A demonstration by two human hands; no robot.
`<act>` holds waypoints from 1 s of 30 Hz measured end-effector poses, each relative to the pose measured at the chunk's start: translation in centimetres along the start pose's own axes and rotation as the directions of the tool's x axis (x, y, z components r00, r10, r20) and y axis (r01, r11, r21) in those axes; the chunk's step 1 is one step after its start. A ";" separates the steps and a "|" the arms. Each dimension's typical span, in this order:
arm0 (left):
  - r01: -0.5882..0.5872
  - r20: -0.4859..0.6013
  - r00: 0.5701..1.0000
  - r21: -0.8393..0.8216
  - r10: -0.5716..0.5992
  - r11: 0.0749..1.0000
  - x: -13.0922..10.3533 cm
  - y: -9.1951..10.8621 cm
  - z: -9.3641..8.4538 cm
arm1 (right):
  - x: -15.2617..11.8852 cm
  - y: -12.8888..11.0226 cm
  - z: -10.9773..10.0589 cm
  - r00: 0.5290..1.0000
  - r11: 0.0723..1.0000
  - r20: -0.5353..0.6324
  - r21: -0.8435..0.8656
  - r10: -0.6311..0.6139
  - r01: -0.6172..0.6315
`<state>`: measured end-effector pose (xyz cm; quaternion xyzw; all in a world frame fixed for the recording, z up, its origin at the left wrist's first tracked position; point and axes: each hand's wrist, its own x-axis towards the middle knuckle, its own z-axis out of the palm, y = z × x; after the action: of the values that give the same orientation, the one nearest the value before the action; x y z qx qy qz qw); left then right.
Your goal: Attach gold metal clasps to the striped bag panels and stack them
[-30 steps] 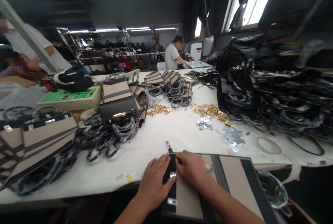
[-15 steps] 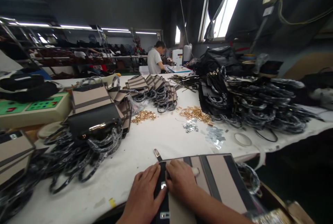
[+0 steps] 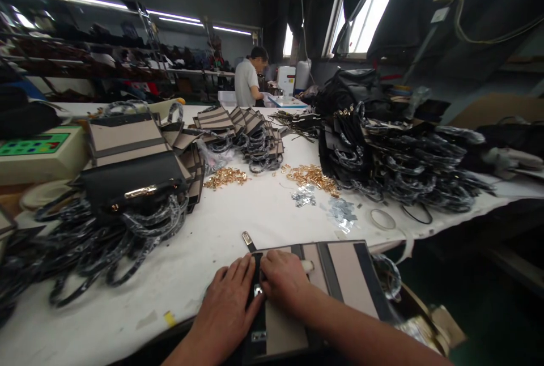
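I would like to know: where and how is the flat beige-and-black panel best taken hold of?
Probably by its dark right border, from the right side, with a thumb-and-finger pinch: the panel looks thin and flat, and this border is uncovered, while the left hand and right hand are over its left part.

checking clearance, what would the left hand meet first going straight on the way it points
Probably the black strap with the metal tip, just beyond the left hand; exact depth is unclear.

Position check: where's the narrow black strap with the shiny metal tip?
Head view, lower centre: the strap juts past the far left corner of the flat beige-and-black panel, beyond the left hand.
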<state>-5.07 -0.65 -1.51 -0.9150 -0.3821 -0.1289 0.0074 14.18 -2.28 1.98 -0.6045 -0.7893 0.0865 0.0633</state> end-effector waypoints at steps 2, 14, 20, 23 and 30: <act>-0.001 -0.019 1.000 -0.028 0.000 1.000 -0.2 -0.3 -0.1 | -0.1 0.6 -0.6 1.000 0.999 -0.019 0.029 0.014 -0.014; 0.031 -0.069 0.997 -0.108 -0.038 0.994 -0.8 -0.8 0.4 | -2.0 22.6 -6.7 0.729 0.735 -0.118 0.001 0.674 -0.679; 0.063 -0.025 0.997 -0.165 -0.068 0.984 -0.8 -0.6 0.1 | -1.0 24.8 -5.0 0.686 0.689 -0.083 0.013 0.723 -0.725; 0.101 0.012 0.995 -0.228 -0.101 0.968 -0.7 -0.2 -0.6 | -0.9 25.3 -4.9 0.691 0.693 -0.059 0.028 0.721 -0.721; 0.197 0.097 0.980 -0.316 -0.174 0.928 -0.6 0.5 -2.2 | -0.8 24.9 -6.5 0.735 0.738 -0.067 0.089 0.675 -0.669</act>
<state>-5.60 -1.67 0.53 -0.8673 -0.4405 -0.1592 -0.1684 39.17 3.66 3.03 -0.8498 -0.5112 0.0977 0.0830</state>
